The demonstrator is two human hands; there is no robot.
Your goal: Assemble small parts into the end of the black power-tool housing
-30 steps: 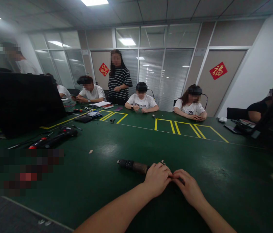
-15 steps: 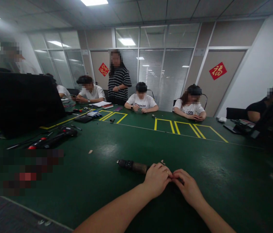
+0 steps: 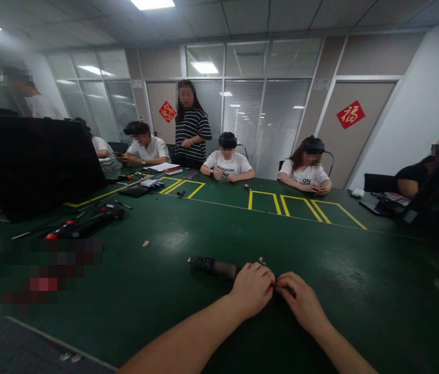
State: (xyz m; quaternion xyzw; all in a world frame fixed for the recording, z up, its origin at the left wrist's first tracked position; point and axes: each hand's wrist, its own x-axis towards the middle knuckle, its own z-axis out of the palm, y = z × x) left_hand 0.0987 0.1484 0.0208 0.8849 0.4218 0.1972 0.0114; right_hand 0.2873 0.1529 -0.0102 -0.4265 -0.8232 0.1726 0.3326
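A dark cylindrical power tool (image 3: 219, 268) lies on the green table, with a ribbed black collar and a small metal tip pointing left. Its right part disappears under my left hand (image 3: 253, 289), which is closed over it with the fingers curled. Just to the right, my right hand (image 3: 296, 296) has thumb and fingers pinched together, close against the left fingertips. Whatever sits in that pinch is too small and too covered to name. A small pale scrap (image 3: 262, 261) shows just beyond my left knuckles.
On the left lie a black and red tool (image 3: 98, 218), cables and a large black case (image 3: 36, 161). A small beige scrap (image 3: 145, 243) is on the green table (image 3: 211, 228). Yellow tape (image 3: 266, 193) marks the far side, where several people sit; one person (image 3: 191, 124) stands.
My two hands shift very slightly, with the fingertips of the right hand still at the left one. The power tool stays in place.
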